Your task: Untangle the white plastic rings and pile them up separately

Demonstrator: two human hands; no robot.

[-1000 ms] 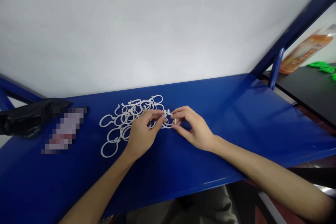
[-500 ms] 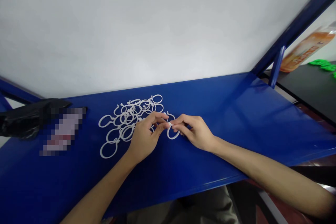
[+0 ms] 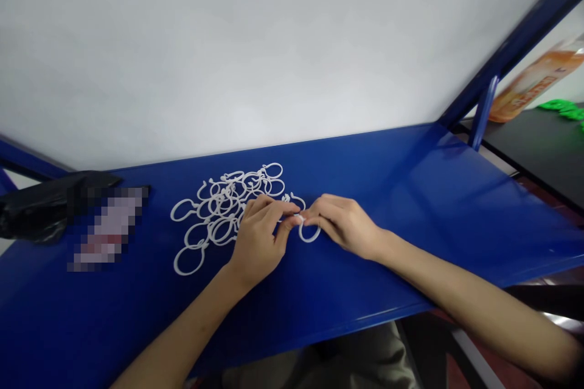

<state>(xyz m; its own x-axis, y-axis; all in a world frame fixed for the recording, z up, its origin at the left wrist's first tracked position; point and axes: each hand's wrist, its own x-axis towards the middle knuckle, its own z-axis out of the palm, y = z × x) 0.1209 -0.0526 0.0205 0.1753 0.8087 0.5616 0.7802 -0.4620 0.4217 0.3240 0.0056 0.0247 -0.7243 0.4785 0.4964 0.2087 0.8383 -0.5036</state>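
Observation:
A single white plastic ring (image 3: 310, 236) hangs between my two hands just above the blue shelf (image 3: 410, 206). My left hand (image 3: 258, 240) pinches its top with thumb and forefinger. My right hand (image 3: 344, 225) pinches the same spot from the other side, fingers curled. A pile of several white rings (image 3: 223, 209) lies on the shelf to the left of my left hand, partly hidden by its fingers.
A black plastic bag (image 3: 41, 206) and a blurred-out label (image 3: 107, 228) lie at the shelf's left end. A blue upright post (image 3: 481, 115) rises at the right. Beyond it a dark table (image 3: 538, 152) holds an orange packet (image 3: 531, 85) and green pieces (image 3: 563, 109).
One ring has come away from the pile and moved down and right with both hands. My fingers have closed more tightly together over its top.

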